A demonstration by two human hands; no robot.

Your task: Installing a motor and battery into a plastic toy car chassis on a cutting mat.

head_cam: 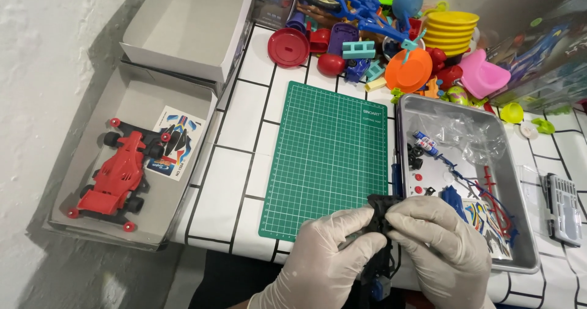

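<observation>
Both of my hands wear white gloves and meet at the near edge of the green cutting mat. My left hand and my right hand together grip a small black plastic model chassis, held upright between them. Its lower end, with a blue part, hangs below my fingers. Much of the chassis is hidden by my hands.
A metal tray at the right holds plastic bags, blue and red small parts and a sticker sheet. A red toy race car lies in a box lid at the left beside an empty white box. Colourful plastic toys crowd the back.
</observation>
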